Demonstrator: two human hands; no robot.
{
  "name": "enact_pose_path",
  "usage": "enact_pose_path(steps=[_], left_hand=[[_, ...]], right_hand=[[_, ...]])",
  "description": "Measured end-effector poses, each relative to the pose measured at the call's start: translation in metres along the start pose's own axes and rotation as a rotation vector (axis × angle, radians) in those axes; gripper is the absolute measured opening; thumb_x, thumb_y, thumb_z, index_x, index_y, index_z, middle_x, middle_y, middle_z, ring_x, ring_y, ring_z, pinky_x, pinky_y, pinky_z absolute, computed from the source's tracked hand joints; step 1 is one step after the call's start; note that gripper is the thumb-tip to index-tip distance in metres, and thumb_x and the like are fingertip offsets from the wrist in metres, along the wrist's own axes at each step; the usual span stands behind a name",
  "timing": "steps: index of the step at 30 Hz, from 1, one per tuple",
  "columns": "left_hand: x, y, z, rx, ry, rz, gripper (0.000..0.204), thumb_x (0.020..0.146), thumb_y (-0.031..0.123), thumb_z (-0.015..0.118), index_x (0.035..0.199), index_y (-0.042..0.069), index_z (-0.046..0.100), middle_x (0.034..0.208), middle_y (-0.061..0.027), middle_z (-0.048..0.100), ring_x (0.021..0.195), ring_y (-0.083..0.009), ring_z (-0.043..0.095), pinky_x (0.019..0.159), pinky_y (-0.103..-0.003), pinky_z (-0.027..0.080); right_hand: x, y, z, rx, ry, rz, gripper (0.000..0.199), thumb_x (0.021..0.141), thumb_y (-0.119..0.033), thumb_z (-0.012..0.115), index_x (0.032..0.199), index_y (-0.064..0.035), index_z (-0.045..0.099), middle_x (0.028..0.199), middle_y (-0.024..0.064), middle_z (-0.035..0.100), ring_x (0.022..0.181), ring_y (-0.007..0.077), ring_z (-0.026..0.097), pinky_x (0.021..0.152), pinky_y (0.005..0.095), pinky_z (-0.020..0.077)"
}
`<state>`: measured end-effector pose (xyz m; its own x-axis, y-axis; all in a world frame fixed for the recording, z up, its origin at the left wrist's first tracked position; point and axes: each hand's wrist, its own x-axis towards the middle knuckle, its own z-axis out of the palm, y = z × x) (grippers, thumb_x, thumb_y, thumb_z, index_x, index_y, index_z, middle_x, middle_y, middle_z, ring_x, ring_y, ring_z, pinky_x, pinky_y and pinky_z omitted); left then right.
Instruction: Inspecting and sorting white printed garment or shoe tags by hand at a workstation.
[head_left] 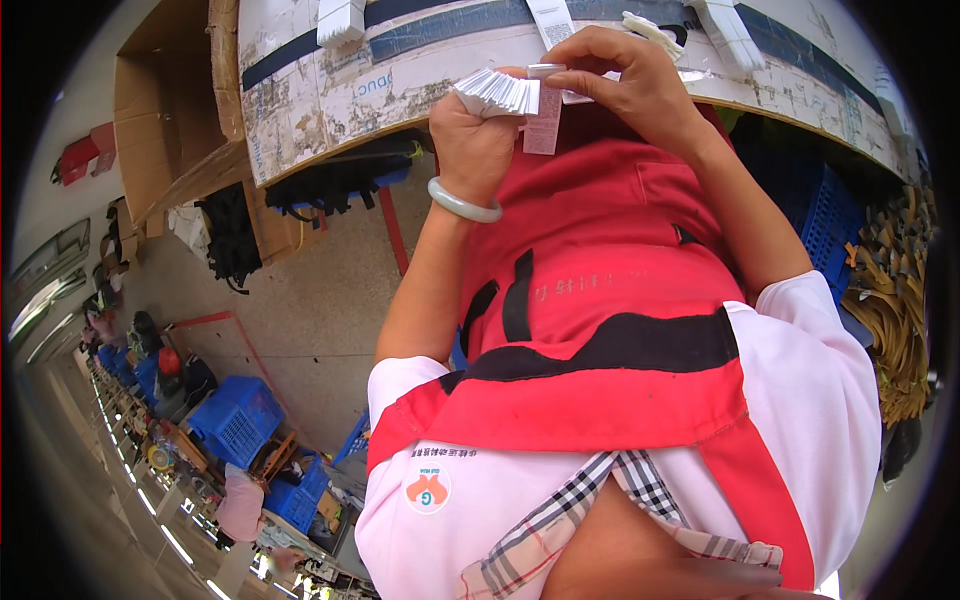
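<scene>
My left hand [468, 150], with a pale bangle at the wrist, is closed around a fanned stack of folded white labels [497, 93]. Beside it, my right hand [640, 90] pinches a small folded white label [545, 71] between thumb and fingertips, at the upper right of the stack. A long printed label strip [542, 132] hangs below the hands in front of the red apron [590, 220]. Another printed white strip [550, 20] lies on the worktable just beyond my right fingers.
The worn white worktable [300, 110] runs across the top. Bundles of white labels [341, 22] lie on it, with another bundle [728, 35] at right. An open cardboard box [165, 110] stands left. Blue crates [236, 415] and hanging tan straps [895, 310] flank me.
</scene>
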<state>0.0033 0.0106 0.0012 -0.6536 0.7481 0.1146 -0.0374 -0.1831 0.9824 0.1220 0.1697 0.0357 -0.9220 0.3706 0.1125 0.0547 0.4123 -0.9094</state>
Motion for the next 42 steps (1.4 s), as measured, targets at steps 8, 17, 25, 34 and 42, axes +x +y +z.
enact_pose_path(steps=[8, 17, 25, 34, 42], left_hand=[[-0.004, 0.006, 0.0, -0.04, -0.021, -0.052, 0.022, 0.083, -0.006, 0.063, 0.103, -0.002, 0.069, 0.083, -0.0051, 0.068, 0.068, -0.0081, 0.062, 0.057, -0.02, 0.049], [-0.007, 0.003, -0.001, -0.117, -0.05, -0.143, 0.017, 0.083, -0.003, 0.061, 0.098, 0.001, 0.068, 0.077, -0.0011, 0.064, 0.063, -0.0054, 0.056, 0.053, -0.019, 0.044], [-0.012, 0.0, 0.003, -0.491, -0.16, -0.474, 0.052, 0.088, 0.05, 0.059, 0.098, 0.0, 0.064, 0.082, -0.0091, 0.065, 0.062, -0.0122, 0.06, 0.052, -0.021, 0.047], [-0.022, -0.012, -0.001, -0.573, -0.24, -0.518, 0.075, 0.086, 0.069, 0.039, 0.106, 0.0, 0.06, 0.088, -0.0095, 0.065, 0.073, -0.0133, 0.065, 0.06, -0.022, 0.054], [-0.028, -0.005, 0.003, -0.528, -0.247, -0.594, 0.073, 0.083, 0.071, 0.043, 0.1, 0.001, 0.06, 0.083, -0.0075, 0.062, 0.068, -0.0148, 0.064, 0.058, -0.026, 0.055]], right_hand=[[-0.003, 0.0, 0.005, 0.115, -0.006, -0.016, 0.02, 0.089, -0.019, 0.068, 0.099, -0.0006, 0.068, 0.088, 0.0055, 0.067, 0.084, 0.0117, 0.063, 0.079, 0.0245, 0.0507], [-0.006, 0.01, 0.004, 0.194, -0.097, 0.04, 0.018, 0.089, -0.019, 0.067, 0.094, -0.0009, 0.068, 0.085, 0.003, 0.066, 0.079, 0.0097, 0.061, 0.075, 0.022, 0.0493], [-0.007, -0.013, 0.015, 0.536, -0.129, 0.151, 0.015, 0.089, -0.016, 0.068, 0.094, -0.0011, 0.068, 0.074, 0.0011, 0.06, 0.067, 0.0068, 0.056, 0.062, 0.019, 0.0462], [-0.015, -0.003, 0.032, 0.447, -0.014, 0.237, 0.017, 0.089, -0.015, 0.068, 0.1, -0.0012, 0.068, 0.068, -0.0002, 0.058, 0.06, 0.0047, 0.054, 0.056, 0.019, 0.047], [-0.022, 0.003, 0.036, 0.226, 0.019, 0.062, 0.013, 0.088, -0.012, 0.069, 0.096, -0.0026, 0.067, 0.076, 0.0004, 0.06, 0.062, 0.0053, 0.054, 0.056, 0.02, 0.0474]])
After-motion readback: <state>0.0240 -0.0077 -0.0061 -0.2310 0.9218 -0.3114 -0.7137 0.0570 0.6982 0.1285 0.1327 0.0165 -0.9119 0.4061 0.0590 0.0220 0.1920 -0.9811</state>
